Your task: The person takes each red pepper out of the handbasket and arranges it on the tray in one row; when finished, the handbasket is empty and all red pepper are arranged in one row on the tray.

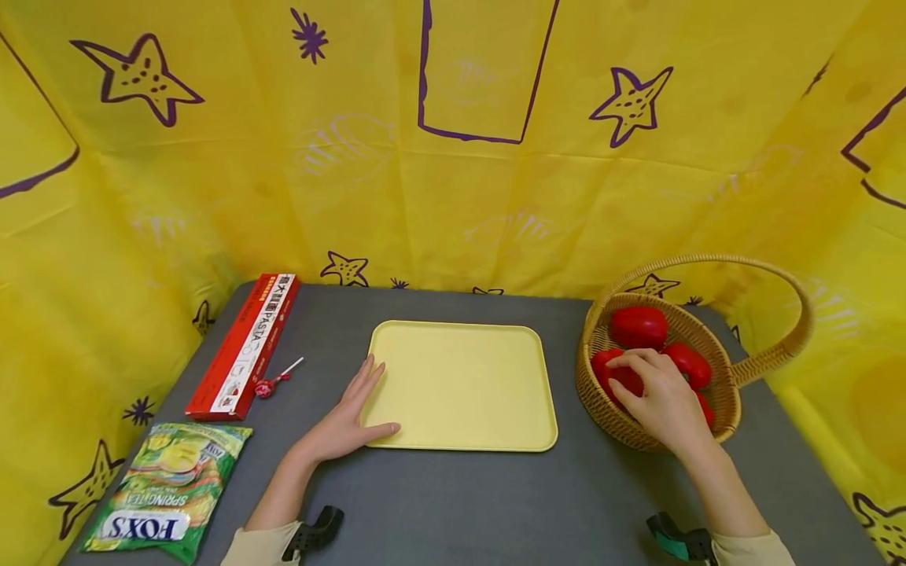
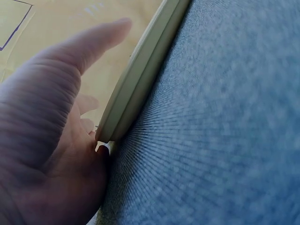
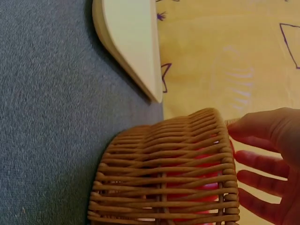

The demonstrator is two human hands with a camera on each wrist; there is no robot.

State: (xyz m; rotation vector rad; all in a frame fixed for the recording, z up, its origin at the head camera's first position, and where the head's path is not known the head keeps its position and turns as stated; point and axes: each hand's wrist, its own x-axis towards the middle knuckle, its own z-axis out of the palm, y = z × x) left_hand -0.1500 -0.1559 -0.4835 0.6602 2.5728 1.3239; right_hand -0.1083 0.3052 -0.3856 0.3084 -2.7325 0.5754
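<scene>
My left hand [image 1: 347, 420] lies at the left edge of a pale yellow tray [image 1: 463, 385], fingers extended and thumb spread over its near corner. In the left wrist view the tray's rim [image 2: 136, 84] runs beside the thumb [image 2: 103, 40]. My right hand [image 1: 661, 393] reaches into a woven basket [image 1: 609, 417], its thumb and fingertips at a glossy red rounded vegetable [image 1: 605, 369]. In the right wrist view, the fingers [image 3: 262, 180] are spaced apart at the basket's rim, which partly hides their tips. Red pieces show through the weave.
Other red vegetables [image 1: 639, 326] sit in the basket, under its tall arched handle [image 1: 803, 314]. On the left lie a red pasta box [image 1: 244, 346], a wrapped lollipop [image 1: 265, 388] and a green candy bag [image 1: 166, 491]. Yellow patterned cloth [image 1: 481, 196] surrounds the grey table [image 1: 481, 503].
</scene>
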